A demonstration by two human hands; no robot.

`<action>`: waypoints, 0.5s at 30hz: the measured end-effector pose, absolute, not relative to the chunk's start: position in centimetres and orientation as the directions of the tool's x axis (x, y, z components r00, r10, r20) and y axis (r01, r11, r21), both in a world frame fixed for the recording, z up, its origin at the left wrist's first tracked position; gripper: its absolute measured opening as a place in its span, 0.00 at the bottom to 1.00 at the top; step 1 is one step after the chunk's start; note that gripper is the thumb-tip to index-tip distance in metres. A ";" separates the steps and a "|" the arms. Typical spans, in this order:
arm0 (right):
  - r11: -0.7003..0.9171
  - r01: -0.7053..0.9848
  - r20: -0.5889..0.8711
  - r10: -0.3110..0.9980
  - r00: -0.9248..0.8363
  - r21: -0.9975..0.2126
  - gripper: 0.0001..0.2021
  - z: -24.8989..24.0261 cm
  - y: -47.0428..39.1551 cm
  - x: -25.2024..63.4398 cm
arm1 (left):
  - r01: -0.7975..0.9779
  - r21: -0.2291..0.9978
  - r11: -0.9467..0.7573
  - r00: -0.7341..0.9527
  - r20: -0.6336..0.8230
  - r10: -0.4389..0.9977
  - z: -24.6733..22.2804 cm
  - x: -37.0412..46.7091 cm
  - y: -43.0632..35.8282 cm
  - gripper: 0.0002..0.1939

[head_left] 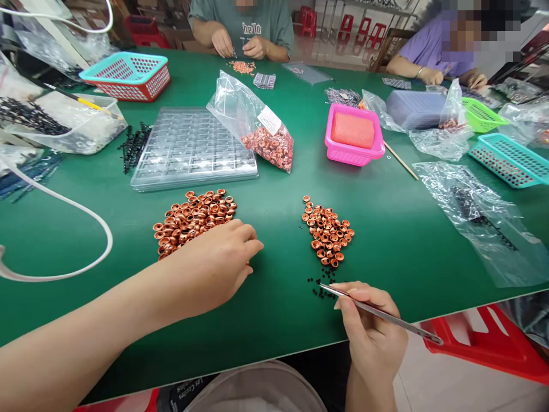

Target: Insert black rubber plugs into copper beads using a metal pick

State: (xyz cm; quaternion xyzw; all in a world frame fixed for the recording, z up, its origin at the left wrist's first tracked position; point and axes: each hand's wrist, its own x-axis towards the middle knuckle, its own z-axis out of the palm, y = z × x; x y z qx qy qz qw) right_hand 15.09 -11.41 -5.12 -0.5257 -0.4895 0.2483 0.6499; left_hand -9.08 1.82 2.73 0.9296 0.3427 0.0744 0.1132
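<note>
My right hand [373,326] grips a pair of metal tweezers [386,315]. Their tips rest among tiny black pieces [326,277] scattered on the green table. Just beyond these lies a small heap of copper-coloured cup-shaped parts with holes [328,233]. On the left, my left hand [227,257] is at the right edge of a larger heap of the same copper-coloured parts [195,214], back of the hand up and fingers curled together. Its fingertips are mostly hidden, so I cannot see what is between them. My left forearm covers the near side of that heap.
Clear plastic trays [193,149] are stacked behind the left heap, under a bag of copper-coloured parts [270,146]. A pink basket [355,155] stands farther right, near a thin stick [401,161]. A white cable [100,229] loops at left. Two people work across the table.
</note>
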 end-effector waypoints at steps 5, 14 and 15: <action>0.329 0.215 0.389 0.838 0.382 -0.920 0.08 -5.0 -11.3 15.2 | 0.611 0.291 -0.736 0.763 0.030 0.645 2.5 -5.3 1.6 0.11; 0.346 0.212 0.402 0.841 0.361 -0.914 0.09 -5.0 -11.4 15.4 | 0.422 0.434 -0.796 0.807 0.220 0.548 -1.7 0.5 2.7 0.10; 0.347 0.213 0.403 0.841 0.360 -0.913 0.09 -5.0 -11.4 15.4 | 0.423 0.433 -0.796 0.808 0.217 0.548 -1.8 0.3 2.7 0.11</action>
